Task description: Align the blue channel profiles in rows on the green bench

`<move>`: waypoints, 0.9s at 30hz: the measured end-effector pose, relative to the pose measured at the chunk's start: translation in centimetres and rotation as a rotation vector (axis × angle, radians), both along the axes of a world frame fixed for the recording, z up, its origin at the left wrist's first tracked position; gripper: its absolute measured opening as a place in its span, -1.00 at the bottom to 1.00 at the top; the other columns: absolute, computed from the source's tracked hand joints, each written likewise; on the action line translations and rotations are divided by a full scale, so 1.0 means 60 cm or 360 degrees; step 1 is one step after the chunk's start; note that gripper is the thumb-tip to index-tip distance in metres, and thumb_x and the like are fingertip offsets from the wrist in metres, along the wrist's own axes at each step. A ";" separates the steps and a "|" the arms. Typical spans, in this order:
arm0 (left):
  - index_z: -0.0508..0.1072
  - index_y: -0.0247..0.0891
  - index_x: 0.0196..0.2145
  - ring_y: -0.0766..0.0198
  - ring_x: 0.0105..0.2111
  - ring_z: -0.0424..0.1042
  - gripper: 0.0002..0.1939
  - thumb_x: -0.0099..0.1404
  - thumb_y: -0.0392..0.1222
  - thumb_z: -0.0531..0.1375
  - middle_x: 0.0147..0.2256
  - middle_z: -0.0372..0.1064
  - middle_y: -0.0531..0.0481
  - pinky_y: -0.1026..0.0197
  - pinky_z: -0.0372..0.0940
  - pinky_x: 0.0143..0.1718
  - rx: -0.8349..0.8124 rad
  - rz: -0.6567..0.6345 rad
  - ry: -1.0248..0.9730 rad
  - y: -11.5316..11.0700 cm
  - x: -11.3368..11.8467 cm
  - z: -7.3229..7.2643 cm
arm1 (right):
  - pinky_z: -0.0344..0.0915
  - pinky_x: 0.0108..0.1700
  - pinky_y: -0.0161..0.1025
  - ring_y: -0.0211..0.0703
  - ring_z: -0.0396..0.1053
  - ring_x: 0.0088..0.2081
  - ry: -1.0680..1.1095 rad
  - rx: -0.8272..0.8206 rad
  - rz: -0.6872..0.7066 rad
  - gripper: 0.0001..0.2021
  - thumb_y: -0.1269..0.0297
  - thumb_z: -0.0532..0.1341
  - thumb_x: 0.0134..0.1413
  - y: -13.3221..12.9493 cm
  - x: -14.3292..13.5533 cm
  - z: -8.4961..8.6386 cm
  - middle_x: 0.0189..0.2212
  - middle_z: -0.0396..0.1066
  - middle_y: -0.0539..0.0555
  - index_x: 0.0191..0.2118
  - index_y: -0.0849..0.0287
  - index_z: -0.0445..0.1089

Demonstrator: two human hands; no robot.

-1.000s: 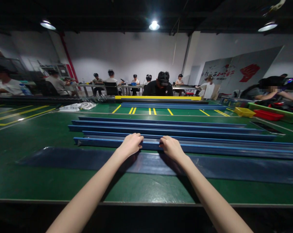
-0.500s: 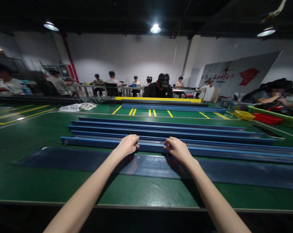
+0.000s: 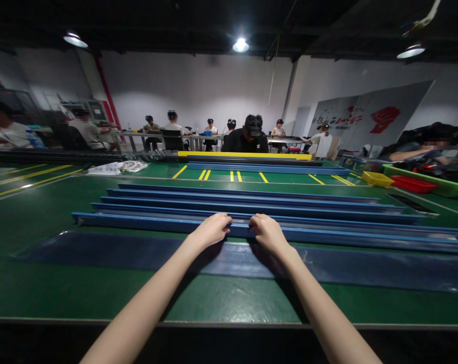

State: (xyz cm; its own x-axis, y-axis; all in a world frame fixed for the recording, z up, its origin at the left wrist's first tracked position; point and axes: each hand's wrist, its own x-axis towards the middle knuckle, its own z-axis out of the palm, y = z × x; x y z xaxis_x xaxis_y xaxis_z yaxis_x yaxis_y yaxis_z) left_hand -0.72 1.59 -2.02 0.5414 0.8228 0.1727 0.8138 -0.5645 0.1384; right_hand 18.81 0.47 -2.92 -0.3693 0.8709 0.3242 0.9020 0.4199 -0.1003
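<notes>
A long blue channel-shaped profile [image 3: 327, 236] lies crosswise in front of me on the green table. My left hand [image 3: 214, 228] has its fingers curled over this profile near the middle. Close by on the right, my right hand [image 3: 267, 231] grips the same profile, fingers bent over its near wall. Only a small gap separates the two hands. The fingertips are partly hidden behind the profile's edge. Nearer to me, a flat, glossy dark-blue strip [image 3: 118, 250] runs below both wrists. Just beyond the held profile, a similar blue profile [image 3: 156, 203] lies parallel to it.
Farther back lie a yellow bar [image 3: 244, 155] and another blue bar [image 3: 266, 167]. A clear plastic bag [image 3: 107, 168] is at the left. Yellow [image 3: 376, 179] and red [image 3: 413, 184] trays stand at the right. Several people sit beyond the table [image 3: 229, 308].
The near blue profile has slid left. My left hand has moved right and my right hand slightly left, so they are closer together. The view has shifted a little.
</notes>
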 end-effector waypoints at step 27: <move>0.38 -0.25 -0.39 0.25 -0.28 0.32 -0.88 0.19 -0.26 0.04 -0.35 0.32 -0.01 0.30 0.16 -0.34 0.0181 0.0233 -0.0097 0.049 -0.053 -0.021 | 0.08 -0.31 -0.31 -0.10 0.29 -0.25 -0.0119 0.0027 -0.0384 -0.75 0.17 0.05 0.08 0.034 0.058 -0.018 -0.36 0.43 0.13 -0.32 0.17 0.41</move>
State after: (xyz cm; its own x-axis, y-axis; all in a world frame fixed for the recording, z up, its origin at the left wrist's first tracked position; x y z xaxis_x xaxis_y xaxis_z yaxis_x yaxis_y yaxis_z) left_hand -3.87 4.51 -3.29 0.4030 0.8653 0.2979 0.8805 -0.4554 0.1318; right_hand 22.30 2.51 -3.97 -0.1748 0.9314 0.3193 0.9810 0.1925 -0.0245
